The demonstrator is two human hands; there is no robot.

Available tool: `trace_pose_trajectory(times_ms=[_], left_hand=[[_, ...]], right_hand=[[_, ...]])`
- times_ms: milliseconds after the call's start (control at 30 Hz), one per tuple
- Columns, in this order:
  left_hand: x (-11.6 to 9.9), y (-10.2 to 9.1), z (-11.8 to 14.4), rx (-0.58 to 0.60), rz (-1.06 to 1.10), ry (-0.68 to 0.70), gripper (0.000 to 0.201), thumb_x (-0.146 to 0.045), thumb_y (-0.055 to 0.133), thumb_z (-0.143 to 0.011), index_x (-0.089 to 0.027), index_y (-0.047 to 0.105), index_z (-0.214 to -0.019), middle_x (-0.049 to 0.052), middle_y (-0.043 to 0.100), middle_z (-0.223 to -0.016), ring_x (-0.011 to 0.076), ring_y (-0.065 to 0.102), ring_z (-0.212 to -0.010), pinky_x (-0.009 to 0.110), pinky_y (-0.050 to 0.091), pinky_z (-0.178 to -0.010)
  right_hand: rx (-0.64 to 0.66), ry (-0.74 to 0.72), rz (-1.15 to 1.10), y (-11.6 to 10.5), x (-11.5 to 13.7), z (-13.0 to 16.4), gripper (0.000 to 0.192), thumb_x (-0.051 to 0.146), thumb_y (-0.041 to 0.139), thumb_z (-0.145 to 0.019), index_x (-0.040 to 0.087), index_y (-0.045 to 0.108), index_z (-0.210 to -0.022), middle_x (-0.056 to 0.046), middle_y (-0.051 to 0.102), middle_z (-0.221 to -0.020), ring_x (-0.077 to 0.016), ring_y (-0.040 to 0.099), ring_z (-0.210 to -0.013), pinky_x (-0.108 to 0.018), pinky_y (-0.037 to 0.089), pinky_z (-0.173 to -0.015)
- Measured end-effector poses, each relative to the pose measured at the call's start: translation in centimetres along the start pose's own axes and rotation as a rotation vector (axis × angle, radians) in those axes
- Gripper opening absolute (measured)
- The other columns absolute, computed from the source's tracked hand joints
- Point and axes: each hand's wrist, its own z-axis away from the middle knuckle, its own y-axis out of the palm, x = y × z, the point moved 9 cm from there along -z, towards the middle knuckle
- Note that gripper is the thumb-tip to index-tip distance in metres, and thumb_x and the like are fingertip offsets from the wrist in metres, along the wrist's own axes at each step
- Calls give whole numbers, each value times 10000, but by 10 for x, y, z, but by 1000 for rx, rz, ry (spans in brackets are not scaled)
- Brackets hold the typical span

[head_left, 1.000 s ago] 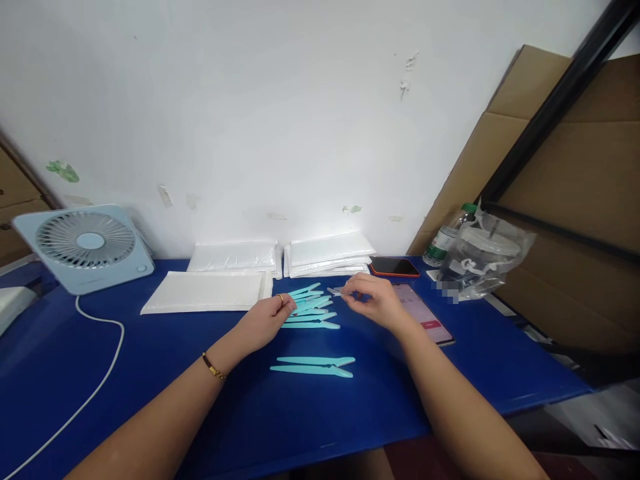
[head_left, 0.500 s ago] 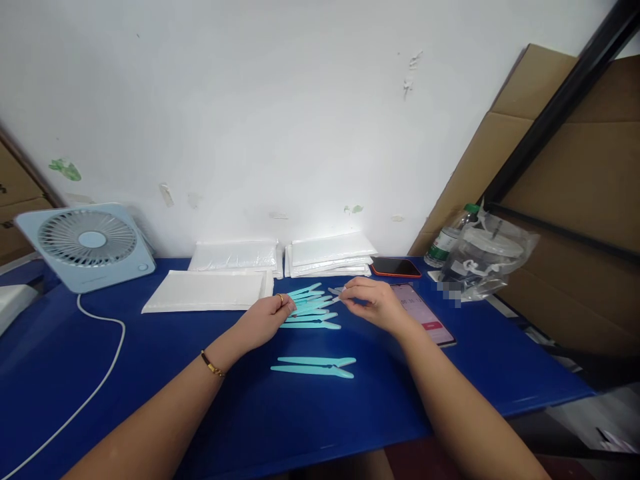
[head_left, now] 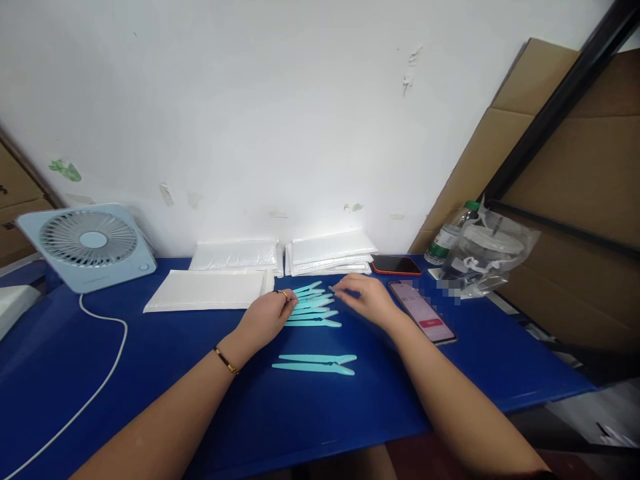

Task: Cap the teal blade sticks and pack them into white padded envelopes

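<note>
Blue table [head_left: 150, 373]: teal sticks [head_left: 313, 307] between left hand [head_left: 265, 317] and right hand [head_left: 365, 300], each grip seemingly pinching one.

Both hands low, fingers [head_left: 336, 288] loosely curled.

Fan [head_left: 90, 245], white envelopes [head_left: 207, 291], phones [head_left: 423, 311], bottle [head_left: 447, 239].

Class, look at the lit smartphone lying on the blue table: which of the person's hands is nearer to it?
Right. The right hand lies just left of the lit smartphone, at the heap of turquoise plastic sticks. The left hand rests beyond that heap, farther away.
</note>
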Motion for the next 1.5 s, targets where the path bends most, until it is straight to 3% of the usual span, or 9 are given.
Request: trace_pose_trajectory(times_ms=[100, 200, 367, 433, 733, 900, 1200, 1333, 1500], left_hand=[[-7, -4, -1, -53, -131, 72, 235, -312, 377, -891, -203, 583, -863, 41, 600, -854, 192, 540, -827, 314, 389, -730], [-18, -7, 4, -54, -95, 101, 195, -325, 476, -845, -213, 602, -945, 48, 605, -965, 207, 530, -916, 330, 398, -781], [-48, 19, 21, 284, 79, 212, 190, -385, 605, -760, -218, 647, -840, 18, 625, -855, 170, 551, -809, 259, 404, -673], [-51, 27, 25, 334, 64, 222, 156, -363, 610, -758, -219, 655, -798, 12, 629, -807, 164, 553, -775, 246, 382, -624], [-38, 22, 14, 212, -190, 219, 159, -294, 522, -829, -202, 636, -768, 6, 646, -734, 155, 567, -678, 264, 352, -621], [-37, 23, 14, 213, -157, 199, 146, -294, 528, -825, -207, 639, -783, -3, 646, -714, 149, 570, -669, 255, 353, -611], [-36, 22, 13, 213, -110, 196, 165, -308, 521, -821, -204, 639, -771, 6, 642, -705, 152, 571, -669, 261, 362, -614], [-37, 22, 13, 205, -102, 211, 188, -311, 508, -824, -199, 640, -751, 10, 641, -697, 151, 576, -674, 258, 370, -621], [-37, 23, 13, 207, -137, 218, 138, -285, 536, -813, -208, 639, -765, -4, 646, -712, 148, 576, -676, 258, 367, -626]], right_hand=[[-14, 127, 137, 5, -31, -2, 144, 243, 550, -838, 209, 685, -874, -52, 628, -851, -168, 578, -830, -270, 446, -737], [66, 146, 224, 22, -41, -6, 154, 266, 592, -808, 194, 682, -910, -60, 596, -875, -178, 557, -852, -275, 428, -751], [147, 199, 244, 31, -44, -5, 115, 232, 579, -813, 179, 673, -852, -57, 583, -875, -161, 559, -819, -255, 413, -740], [196, 202, 230, 29, -45, -1, 83, 202, 606, -786, 187, 680, -820, -50, 595, -864, -160, 566, -818, -246, 408, -727], [305, 133, 225, 17, -42, 10, 150, 145, 582, -755, 190, 713, -811, -49, 634, -847, -149, 581, -751, -234, 404, -689], [361, 113, 108, 13, -32, 15, 134, 126, 590, -705, 177, 706, -746, -35, 623, -816, -130, 562, -688, -226, 397, -635], [518, 278, -133, 11, -38, 31, 142, 223, 683, -653, 193, 716, -787, -3, 661, -736, -123, 570, -621, -206, 392, -540], [597, 216, -189, 20, -27, 32, 97, 206, 686, -648, 193, 722, -737, 10, 661, -684, -110, 570, -590, -198, 392, -536], [573, 161, -236, 28, -10, 28, 100, 201, 646, -693, 183, 714, -763, 4, 672, -708, -103, 578, -598, -187, 393, -534]])
